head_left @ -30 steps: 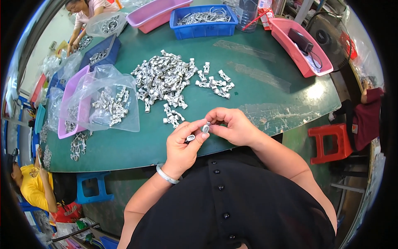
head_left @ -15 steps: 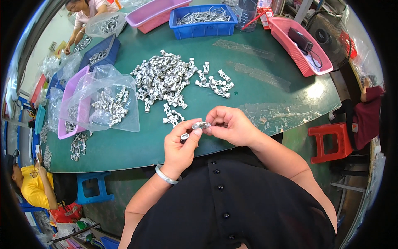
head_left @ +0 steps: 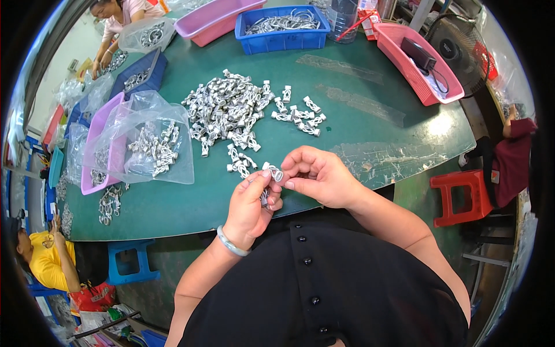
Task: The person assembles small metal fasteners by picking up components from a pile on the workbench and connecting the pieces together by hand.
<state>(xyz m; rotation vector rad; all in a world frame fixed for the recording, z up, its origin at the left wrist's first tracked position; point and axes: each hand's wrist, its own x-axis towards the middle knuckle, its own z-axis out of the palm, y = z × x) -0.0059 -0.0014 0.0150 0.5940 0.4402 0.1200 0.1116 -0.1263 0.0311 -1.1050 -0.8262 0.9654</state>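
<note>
My left hand (head_left: pixel 250 202) pinches a small silver looped metal clasp (head_left: pixel 273 172) between thumb and fingers, its oval hollow end facing up toward me. A second silver clasp (head_left: pixel 264 197) is tucked in the curled fingers of the same hand. Close beside the held clasp, my right hand (head_left: pixel 324 178) has its fingers bent, with thumb and forefinger tips apart; I see nothing between them. Beyond my hands lies a large heap of similar clasps (head_left: pixel 225 110) on the green table (head_left: pixel 358 127). A smaller loose group of clasps (head_left: pixel 300 117) lies to its right.
A clear plastic bag (head_left: pixel 182 159) of metal parts leans over a purple basket (head_left: pixel 104 144) at left. Farther back stand a blue tray (head_left: pixel 283 43) of metal rings and pink baskets (head_left: pixel 404 69). Red stool (head_left: pixel 462 199) at right; other people sit around.
The clasp in my left hand has turned so its hollow end shows. My right fingers have loosened from it and drawn slightly apart. The second clasp has shifted lower in my left fingers.
</note>
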